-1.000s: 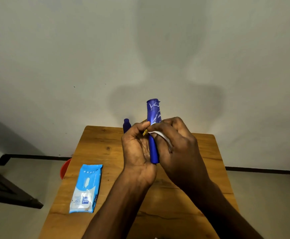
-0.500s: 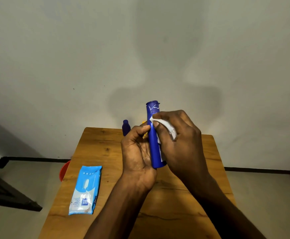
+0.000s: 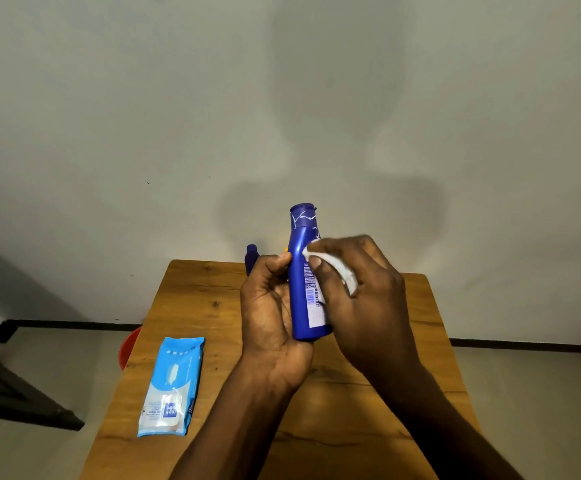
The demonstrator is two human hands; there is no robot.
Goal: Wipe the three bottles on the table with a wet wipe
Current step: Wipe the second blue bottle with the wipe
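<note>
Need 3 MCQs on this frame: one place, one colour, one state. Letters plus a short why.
1. Where does the wipes pack lie?
A. on the table's left part
B. on the floor
C. on the blue bottle

2. What colour is the bottle in the hands?
A. red
B. blue
C. green

3. What is the right hand doing?
A. resting flat on the table
B. pressing a white wipe to the bottle
C. pulling a wipe from the pack

Key: 1 A, the pack lies flat on the wooden table, left of both arms. 2 B, body and cap are blue. 3 B, the wet wipe sits under its fingers against the bottle, which the left hand holds upright.
</note>
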